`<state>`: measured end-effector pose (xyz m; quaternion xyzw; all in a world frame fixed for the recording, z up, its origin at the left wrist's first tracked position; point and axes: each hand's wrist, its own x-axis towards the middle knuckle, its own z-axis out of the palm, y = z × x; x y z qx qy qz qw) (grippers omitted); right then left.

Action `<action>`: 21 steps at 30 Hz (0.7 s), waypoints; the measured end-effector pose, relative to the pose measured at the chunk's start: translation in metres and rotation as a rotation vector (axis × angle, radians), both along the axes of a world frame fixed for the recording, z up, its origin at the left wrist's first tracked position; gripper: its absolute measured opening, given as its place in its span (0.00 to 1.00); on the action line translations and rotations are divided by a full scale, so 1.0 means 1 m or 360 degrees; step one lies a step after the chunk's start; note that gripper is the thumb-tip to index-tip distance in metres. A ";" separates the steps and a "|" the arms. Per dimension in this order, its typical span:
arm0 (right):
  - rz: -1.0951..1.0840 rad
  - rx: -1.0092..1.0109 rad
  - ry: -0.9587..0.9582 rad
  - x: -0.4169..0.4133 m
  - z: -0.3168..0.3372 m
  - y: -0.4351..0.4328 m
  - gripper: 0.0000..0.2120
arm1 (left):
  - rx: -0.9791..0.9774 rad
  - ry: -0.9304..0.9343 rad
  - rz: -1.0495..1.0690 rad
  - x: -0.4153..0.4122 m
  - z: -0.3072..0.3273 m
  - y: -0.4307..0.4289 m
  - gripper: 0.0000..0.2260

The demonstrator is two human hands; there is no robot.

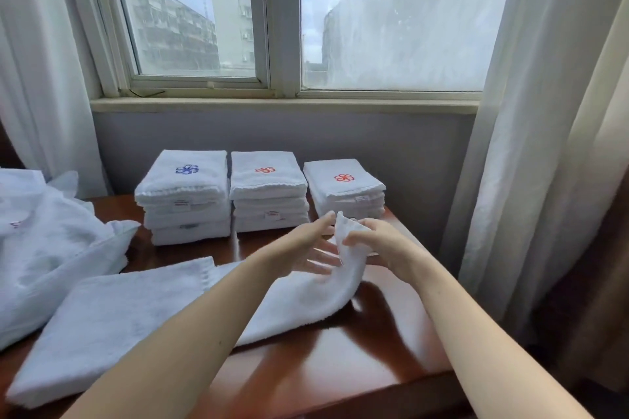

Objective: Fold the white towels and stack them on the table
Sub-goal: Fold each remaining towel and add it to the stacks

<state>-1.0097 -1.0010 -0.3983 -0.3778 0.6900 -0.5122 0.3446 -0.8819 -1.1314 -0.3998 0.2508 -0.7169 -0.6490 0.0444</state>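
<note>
Three stacks of folded white terry towels (269,194) stand just beyond both hands. We pinch the raised end of the long white terry towel (129,313) in the right hand (381,241). The left hand (303,248), fingers spread, touches that end. The remainder lies on the dark polished wooden table (340,367), left of the left hand.

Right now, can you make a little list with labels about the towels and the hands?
Table: dark brown wooden table
Folded: three stacks of folded white towels, at the back
Waiting: heap of loose white towels, left side
Being folded: white terry towel, one end lifted
Right hand: pinches the lifted end
Left hand: fingers spread, beside that end, blurred
</note>
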 end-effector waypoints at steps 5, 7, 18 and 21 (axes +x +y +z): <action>-0.0038 -0.0464 0.0061 0.049 0.022 -0.026 0.18 | 0.0220 0.0176 0.0163 0.037 0.029 -0.027 0.30; 0.0030 -0.0606 -0.0030 0.069 0.028 -0.038 0.08 | 0.0317 0.0240 0.0140 0.062 0.038 -0.039 0.31; 0.0413 -0.0726 0.0386 0.173 0.023 -0.101 0.20 | -0.0196 0.0104 0.0866 0.211 0.060 -0.073 0.09; 0.0462 -0.0460 0.0812 0.191 0.010 -0.112 0.18 | -0.0233 0.0056 0.1045 0.246 0.058 -0.077 0.08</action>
